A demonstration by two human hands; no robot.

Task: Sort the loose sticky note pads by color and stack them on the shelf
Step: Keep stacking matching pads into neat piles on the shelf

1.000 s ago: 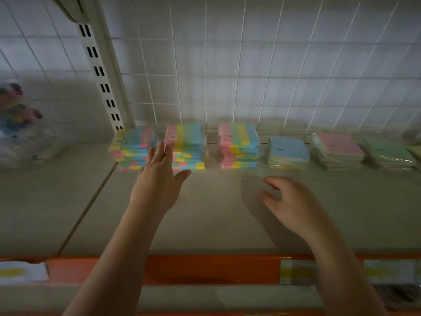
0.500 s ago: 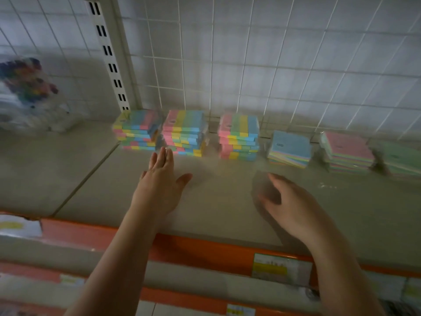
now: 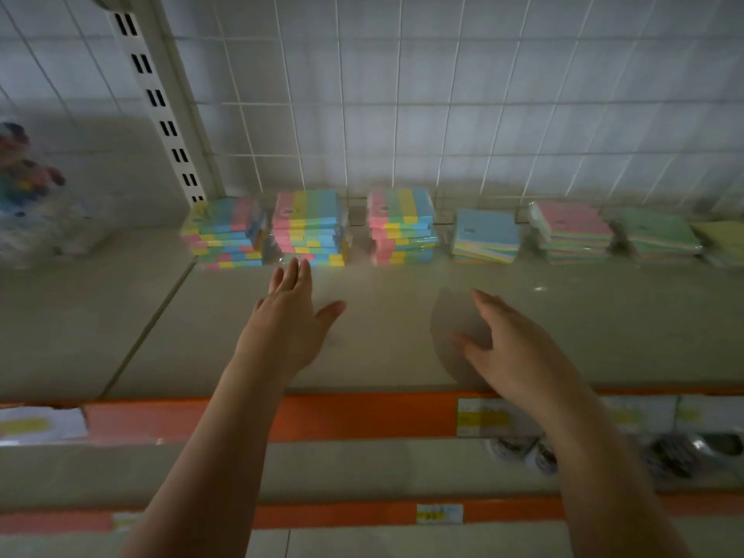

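Standing at the shelf (image 3: pixel 402 328), head view, the only view supplied.

Step in hand: judged as a check or tidy between placements; both hands are carrying nothing. The left hand (image 3: pixel 288 324) is lying flat with straight fingers, its fingertips (image 3: pixel 296 269) just short of the second striped stack (image 3: pixel 308 227). The right hand (image 3: pixel 519 348) is hovering over bare shelf, fingers relaxed and released.

Count, along the back of the shelf against the wire grid (image 3: pixel 443 94):
- striped multicolour stacks: three, the first striped stack (image 3: pixel 225 235) leaning unevenly, the third striped stack (image 3: pixel 402 227) sitting squarer;
- blue-topped stack (image 3: pixel 485 235): one;
- pink-topped stack (image 3: pixel 571 231): one;
- green-topped stack (image 3: pixel 656 235): one;
- yellowish stack (image 3: pixel 722 239): one, cut by the frame edge.

No loose pads are showing. Next move, likely: squaring the leftmost stack, which is calling for a light push from both sides.
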